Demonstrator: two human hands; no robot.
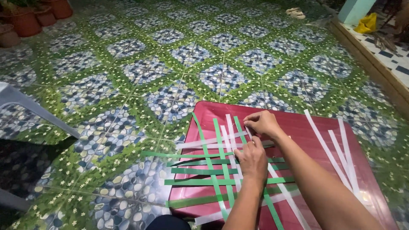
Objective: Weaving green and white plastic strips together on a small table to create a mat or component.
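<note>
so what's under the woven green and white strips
A dark red table top lies under the strips. The left hand and right hand cover some crossings.

The left hand (252, 161) lay palm down, fingers together, its forearm running up from the lower edge. The right hand (264, 123) reached across from the right, fingertips (248, 126) pinched, wrist bent.

Left hand (252, 159) covers the strip (213, 170) crossings under it. Right hand (264, 123) fingertips hide the white strip end. Desk (298, 123) near edge cut off at bottom.
</note>
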